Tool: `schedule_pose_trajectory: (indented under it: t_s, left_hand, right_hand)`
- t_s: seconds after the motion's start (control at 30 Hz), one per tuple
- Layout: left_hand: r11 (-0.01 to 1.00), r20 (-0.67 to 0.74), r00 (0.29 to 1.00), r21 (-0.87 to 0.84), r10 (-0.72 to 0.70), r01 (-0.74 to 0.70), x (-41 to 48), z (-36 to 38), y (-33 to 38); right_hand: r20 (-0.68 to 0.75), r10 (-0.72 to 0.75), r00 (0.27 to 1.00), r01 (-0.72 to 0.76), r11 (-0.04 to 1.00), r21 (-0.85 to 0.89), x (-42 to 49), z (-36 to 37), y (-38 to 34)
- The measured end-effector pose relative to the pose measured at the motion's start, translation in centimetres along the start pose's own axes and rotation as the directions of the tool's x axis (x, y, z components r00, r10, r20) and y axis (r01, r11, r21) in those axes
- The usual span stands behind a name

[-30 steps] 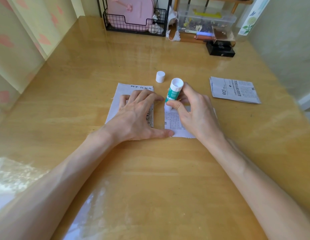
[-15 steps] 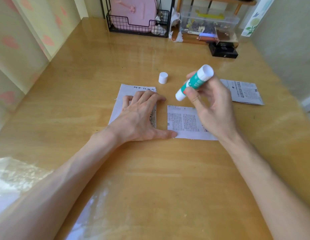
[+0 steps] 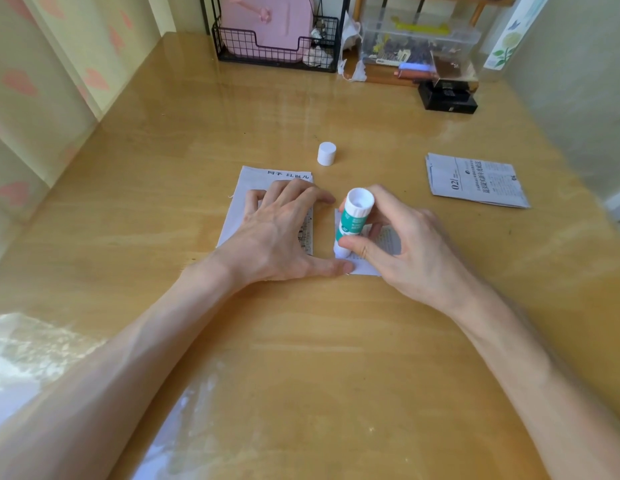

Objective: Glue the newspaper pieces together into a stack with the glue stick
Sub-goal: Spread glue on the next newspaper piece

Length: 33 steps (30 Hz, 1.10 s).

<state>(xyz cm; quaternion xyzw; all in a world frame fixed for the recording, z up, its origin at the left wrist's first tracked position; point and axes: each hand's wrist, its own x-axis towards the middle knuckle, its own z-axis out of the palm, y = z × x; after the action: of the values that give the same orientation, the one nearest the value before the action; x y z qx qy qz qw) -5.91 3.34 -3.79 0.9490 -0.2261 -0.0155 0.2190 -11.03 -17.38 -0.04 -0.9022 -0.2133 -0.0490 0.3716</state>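
Green glue stick (image 3: 351,224) on a newspaper piece (image 3: 389,240)
Right hand (image 3: 407,247) pinches it; left hand (image 3: 277,232) spread flat on second piece (image 3: 253,183).

Home, prob. a bedroom or study desk. Glossy wooden desk top (image 3: 163,202) fills the frame, set in a corner. Left edge: pale wall covering w/ pink heart print (image 3: 21,81). Top centre: black wire basket (image 3: 277,57) w/ a pink item (image 3: 267,22) in it. Top right: low wooden shelf (image 3: 388,76) w/ clear plastic box (image 3: 419,43) of small odds & ends, black box (image 3: 447,98) in front. Mid-frame, hobby stuff: glue stick (image 3: 351,220), newspaper piece (image 3: 476,180).
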Motion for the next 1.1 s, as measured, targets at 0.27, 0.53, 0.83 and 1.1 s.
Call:
schedule_pose_trajectory:
  t_s: [0.27, 0.53, 0.83, 1.1]
  left_hand:
    - [1.0, -0.013, 1.0, -0.015, 0.01, -0.011, 0.0, 0.1, -0.2]
    - [1.0, -0.004, 1.0, -0.028, 0.003, -0.003, -0.1, 0.0, 0.0]
    - [1.0, -0.011, 1.0, -0.011, -0.008, 0.008, -0.1, 0.0, 0.1]
    - [1.0, -0.016, 1.0, -0.017, -0.004, 0.004, -0.1, 0.2, -0.1]
  right_hand:
    - [-0.001, 0.01, 1.0, -0.01, 0.999, -0.043, 0.2, 0.1, 0.6]
    - [-0.029, 0.029, 0.999, -0.03, 0.998, -0.051, 0.9, 0.2, 1.0]
    - [-0.092, 0.037, 0.995, -0.044, 0.997, -0.07, 2.0, 0.6, 1.3]
    - [-0.146, 0.04, 0.988, -0.049, 0.997, -0.062, 3.0, 0.8, 1.8]
